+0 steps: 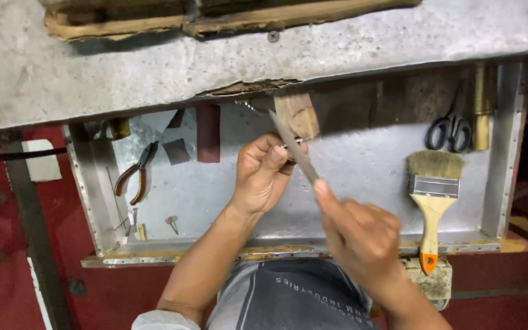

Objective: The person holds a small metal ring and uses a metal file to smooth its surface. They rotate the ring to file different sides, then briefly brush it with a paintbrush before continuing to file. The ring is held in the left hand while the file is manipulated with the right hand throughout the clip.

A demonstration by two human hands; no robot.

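Steel-grey and slim, a flat file [293, 146] runs slantwise between a person's two bare hands above an open metal tray [362, 177]; the right hand [362, 235] is closed round its near end and steers with an outstretched forefinger. The left hand [264, 174] pinches a small metal piece [289, 146], mostly hidden, against a wooden peg [297, 114] under the bench edge, the file lying across it. Filing looks under way; how much remains cannot be told. Pliers [134, 174], scissors [449, 131] and a paintbrush [433, 195] lie untouched in the tray.
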